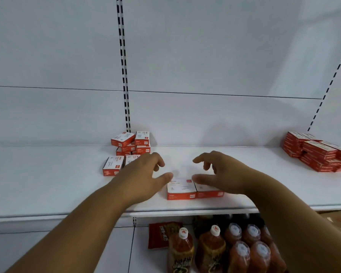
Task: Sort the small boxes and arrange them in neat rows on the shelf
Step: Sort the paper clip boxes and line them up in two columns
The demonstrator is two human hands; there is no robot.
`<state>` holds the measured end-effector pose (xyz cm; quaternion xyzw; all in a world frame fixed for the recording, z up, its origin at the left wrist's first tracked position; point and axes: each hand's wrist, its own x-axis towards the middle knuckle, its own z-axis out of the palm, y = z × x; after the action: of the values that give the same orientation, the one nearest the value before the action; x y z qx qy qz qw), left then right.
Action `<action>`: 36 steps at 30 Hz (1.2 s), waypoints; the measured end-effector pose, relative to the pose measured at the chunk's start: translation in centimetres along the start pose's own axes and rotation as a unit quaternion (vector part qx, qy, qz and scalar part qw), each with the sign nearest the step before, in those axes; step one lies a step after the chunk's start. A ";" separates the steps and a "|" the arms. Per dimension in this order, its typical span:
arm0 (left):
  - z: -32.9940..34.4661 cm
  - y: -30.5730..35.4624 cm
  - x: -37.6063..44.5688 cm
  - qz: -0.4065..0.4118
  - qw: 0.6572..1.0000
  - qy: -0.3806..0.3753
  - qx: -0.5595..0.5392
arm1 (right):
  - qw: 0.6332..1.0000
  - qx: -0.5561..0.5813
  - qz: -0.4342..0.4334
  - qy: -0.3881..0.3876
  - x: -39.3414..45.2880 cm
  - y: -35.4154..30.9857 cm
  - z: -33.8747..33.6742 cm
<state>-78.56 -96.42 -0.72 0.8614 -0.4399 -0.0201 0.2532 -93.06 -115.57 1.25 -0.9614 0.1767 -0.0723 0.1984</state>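
Two small red-and-white boxes lie flat, side by side, near the front edge of the white shelf. My left hand hovers just left of them with fingers spread and loosely bent, its thumb at the left box's corner. My right hand hangs over the right box, fingers relaxed, holding nothing. A loose heap of the same boxes sits behind my left hand against the back wall. One more box lies at the heap's front left.
A neat stack of red boxes stands at the shelf's far right. On the lower shelf are several bottles of reddish drink and a red packet. A slotted upright runs up the back panel.
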 end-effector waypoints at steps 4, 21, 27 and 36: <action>-1.3 -2.8 0.3 -0.028 0.997 0.076 -0.013 | 0.999 -0.010 -0.014 0.040 3.1 -3.3 1.5; -1.5 -7.9 1.2 -0.196 0.962 0.183 -0.044 | 0.998 -0.024 -0.028 -0.043 10.2 -12.6 7.0; -1.7 -8.3 1.2 -0.135 0.965 0.170 -0.146 | 0.998 -0.018 0.011 -0.057 10.3 -11.8 7.1; -1.9 -8.4 1.1 -0.099 0.950 0.149 -0.257 | 0.997 0.082 0.001 -0.007 9.3 -11.6 6.2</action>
<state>-71.09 -92.38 -2.65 0.7994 -0.2894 -0.0287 0.5256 -79.57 -106.85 0.94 -0.9421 0.1699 -0.0799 0.2777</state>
